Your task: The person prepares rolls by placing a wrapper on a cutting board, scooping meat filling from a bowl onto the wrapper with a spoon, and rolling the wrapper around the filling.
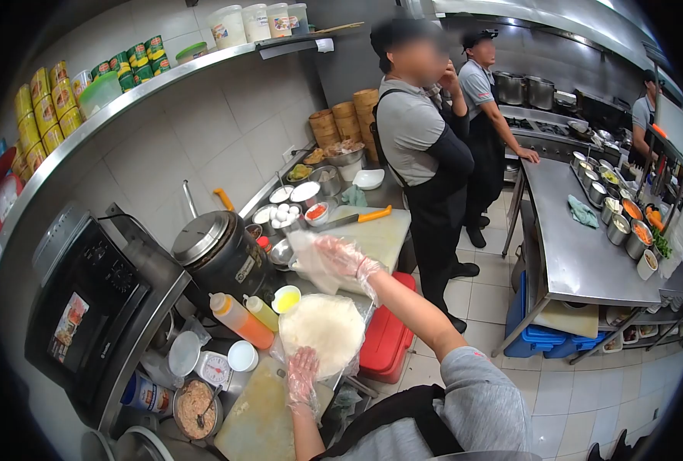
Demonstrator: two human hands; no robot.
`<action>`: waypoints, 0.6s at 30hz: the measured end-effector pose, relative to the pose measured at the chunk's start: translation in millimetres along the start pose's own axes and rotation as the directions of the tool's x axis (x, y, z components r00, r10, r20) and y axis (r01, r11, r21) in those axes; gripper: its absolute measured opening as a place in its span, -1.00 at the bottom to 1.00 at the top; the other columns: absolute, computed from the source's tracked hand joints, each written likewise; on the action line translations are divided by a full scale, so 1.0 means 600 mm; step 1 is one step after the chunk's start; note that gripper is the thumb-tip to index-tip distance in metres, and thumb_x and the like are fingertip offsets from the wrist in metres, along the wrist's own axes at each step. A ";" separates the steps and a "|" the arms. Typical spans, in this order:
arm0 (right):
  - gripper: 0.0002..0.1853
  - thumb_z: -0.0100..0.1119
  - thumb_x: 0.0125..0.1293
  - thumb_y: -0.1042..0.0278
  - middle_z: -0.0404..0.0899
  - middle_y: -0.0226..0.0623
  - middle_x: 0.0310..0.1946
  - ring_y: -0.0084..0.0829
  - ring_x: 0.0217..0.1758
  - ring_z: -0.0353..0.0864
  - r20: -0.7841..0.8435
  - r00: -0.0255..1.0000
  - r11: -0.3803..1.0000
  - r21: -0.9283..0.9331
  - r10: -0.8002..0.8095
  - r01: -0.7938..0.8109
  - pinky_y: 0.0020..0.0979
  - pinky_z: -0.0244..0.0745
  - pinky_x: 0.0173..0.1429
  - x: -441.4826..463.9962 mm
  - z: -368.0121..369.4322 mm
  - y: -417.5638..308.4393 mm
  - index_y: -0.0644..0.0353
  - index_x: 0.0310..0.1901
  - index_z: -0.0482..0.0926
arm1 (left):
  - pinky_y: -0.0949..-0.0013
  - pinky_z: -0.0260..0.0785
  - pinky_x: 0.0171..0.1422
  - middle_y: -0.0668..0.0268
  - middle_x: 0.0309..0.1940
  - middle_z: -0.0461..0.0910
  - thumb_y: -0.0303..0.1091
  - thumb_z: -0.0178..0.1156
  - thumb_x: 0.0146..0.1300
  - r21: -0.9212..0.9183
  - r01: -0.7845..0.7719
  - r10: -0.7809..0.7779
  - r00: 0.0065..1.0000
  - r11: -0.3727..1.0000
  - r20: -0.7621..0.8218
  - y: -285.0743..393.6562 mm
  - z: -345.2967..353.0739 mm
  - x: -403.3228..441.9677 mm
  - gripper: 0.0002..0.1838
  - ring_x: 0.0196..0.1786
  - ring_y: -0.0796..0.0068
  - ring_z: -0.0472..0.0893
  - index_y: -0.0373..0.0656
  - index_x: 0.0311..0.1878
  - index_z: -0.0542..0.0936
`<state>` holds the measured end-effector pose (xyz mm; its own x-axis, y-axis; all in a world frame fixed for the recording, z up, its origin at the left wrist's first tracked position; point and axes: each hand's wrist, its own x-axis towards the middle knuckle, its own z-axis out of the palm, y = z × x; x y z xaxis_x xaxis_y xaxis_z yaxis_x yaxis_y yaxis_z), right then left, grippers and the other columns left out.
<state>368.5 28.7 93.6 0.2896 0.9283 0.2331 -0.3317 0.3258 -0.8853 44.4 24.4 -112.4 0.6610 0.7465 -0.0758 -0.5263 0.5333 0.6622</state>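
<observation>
A flat round sheet of pale dough [322, 332] lies on the counter with clear plastic around its edge. My left hand [303, 376], in a clear plastic glove, rests flat with fingers stretched on the near edge of the dough. Beyond the dough, my right hand [341, 257], also gloved, grips a thin clear plastic sheet [307, 250] over the white cutting board. Its fingertips are partly blurred behind the film. Beside the dough stand a small bowl of yellow liquid [286, 298] and a squeeze bottle of orange sauce [241, 321].
A large knife with an orange handle [375, 213] lies across the cutting board [391, 234]. A lidded black cooker [226, 253], a bowl of minced filling [197, 409] and a kitchen scale [215, 370] line the counter. A red cooler [387, 338] sits below. Several co-workers stand beyond.
</observation>
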 end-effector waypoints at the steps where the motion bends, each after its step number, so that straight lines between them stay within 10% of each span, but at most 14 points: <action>1: -0.65 0.13 0.27 0.25 0.48 -0.40 0.04 -0.54 0.12 0.41 0.047 0.999 0.993 -0.118 0.011 -0.005 -0.39 0.27 0.26 -0.014 0.019 0.005 0.13 0.07 0.47 | 0.08 0.00 0.47 0.12 0.40 0.11 0.07 -0.14 0.39 -0.001 -0.003 0.003 1.000 1.000 0.015 0.001 0.003 -0.002 -0.33 0.44 0.17 0.11 -0.20 0.39 0.10; 5: -0.60 0.17 0.26 0.19 0.45 -0.44 0.10 -0.58 0.22 0.34 0.253 0.950 0.965 0.140 0.183 -0.223 -0.33 0.18 0.33 -0.022 0.068 0.042 0.11 0.10 0.48 | 0.07 0.07 0.43 0.11 0.41 0.08 0.09 -0.17 0.39 -0.170 0.021 -0.015 0.999 0.985 0.037 0.001 -0.002 -0.009 -0.32 0.44 0.16 0.10 -0.21 0.39 0.10; 6: -0.55 0.07 0.32 0.21 0.36 -0.39 0.21 -0.54 0.36 0.20 0.186 0.917 0.933 -0.145 0.354 -0.331 -0.35 0.06 0.41 -0.032 0.077 0.028 0.19 0.20 0.38 | 0.06 0.12 0.41 0.12 0.40 0.10 0.08 -0.17 0.39 -0.149 -0.007 -0.005 0.997 0.989 -0.083 -0.002 0.002 -0.013 -0.33 0.43 0.15 0.13 -0.22 0.38 0.11; 8: -0.48 -0.03 0.36 0.24 0.27 -0.34 0.31 -0.47 0.44 0.09 0.410 0.820 0.886 0.060 0.398 -0.460 -0.34 0.00 0.46 0.026 0.011 0.184 0.19 0.31 0.23 | 0.07 0.18 0.40 0.19 0.39 0.13 0.05 -0.13 0.39 0.100 -0.056 0.075 0.977 0.993 -0.200 0.013 0.031 -0.040 -0.35 0.40 0.14 0.18 -0.11 0.41 0.09; 9: -0.44 -0.11 0.38 0.23 0.16 -0.29 0.37 -0.40 0.46 0.05 0.677 0.702 0.905 0.128 0.220 -0.406 -0.32 -0.01 0.47 0.057 -0.049 0.269 0.19 0.37 0.11 | 0.06 0.13 0.42 0.17 0.39 0.14 0.03 -0.16 0.40 0.164 -0.250 0.251 0.968 0.954 0.011 -0.006 -0.014 -0.039 -0.36 0.39 0.18 0.21 -0.08 0.43 0.05; 11: -0.42 -0.15 0.38 0.15 0.15 -0.24 0.38 -0.35 0.46 0.05 0.600 0.766 0.967 -0.227 0.232 -0.116 -0.25 -0.02 0.47 0.047 -0.068 0.329 0.19 0.37 0.11 | 0.06 0.10 0.44 0.17 0.39 0.15 0.04 -0.18 0.41 0.162 -0.310 0.303 0.951 0.937 0.068 -0.015 -0.025 -0.044 -0.36 0.40 0.18 0.20 -0.09 0.43 0.05; 14: -0.39 -0.20 0.37 0.03 0.13 -0.16 0.38 -0.26 0.46 0.05 0.357 0.907 0.197 -0.928 0.225 0.317 -0.14 -0.02 0.46 -0.020 -0.035 0.344 0.19 0.37 0.12 | 0.05 0.04 0.46 0.18 0.38 0.16 0.06 -0.21 0.41 -0.028 -0.337 0.338 0.940 0.941 0.050 -0.017 -0.018 -0.029 -0.36 0.41 0.19 0.19 -0.11 0.43 0.06; 17: -0.40 -0.29 0.39 -0.02 0.15 -0.10 0.37 -0.18 0.43 0.12 0.282 0.956 -0.497 -0.820 0.077 0.283 -0.05 0.04 0.41 -0.108 -0.001 0.388 0.16 0.35 0.15 | 0.11 0.18 0.40 0.23 0.29 0.32 0.08 -0.18 0.40 -0.293 -0.266 0.179 0.940 0.918 -0.292 0.006 0.014 -0.014 -0.39 0.29 0.25 0.36 -0.14 0.34 0.23; 18: -0.40 -0.28 0.39 -0.04 0.16 -0.11 0.37 -0.17 0.42 0.14 0.268 0.963 -0.325 -0.909 0.027 0.262 -0.05 0.08 0.38 -0.106 0.015 0.367 0.10 0.36 0.16 | 0.14 0.19 0.39 0.23 0.28 0.33 0.05 -0.19 0.41 -0.269 -0.277 0.167 0.914 0.922 -0.370 0.010 0.029 -0.017 -0.42 0.27 0.26 0.37 -0.15 0.32 0.25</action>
<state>268.8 43.1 -112.7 0.0295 0.9510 0.3079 0.9995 -0.0254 -0.0173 43.5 13.0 -94.8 0.3186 0.9184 -0.2344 -0.8128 0.3920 0.4310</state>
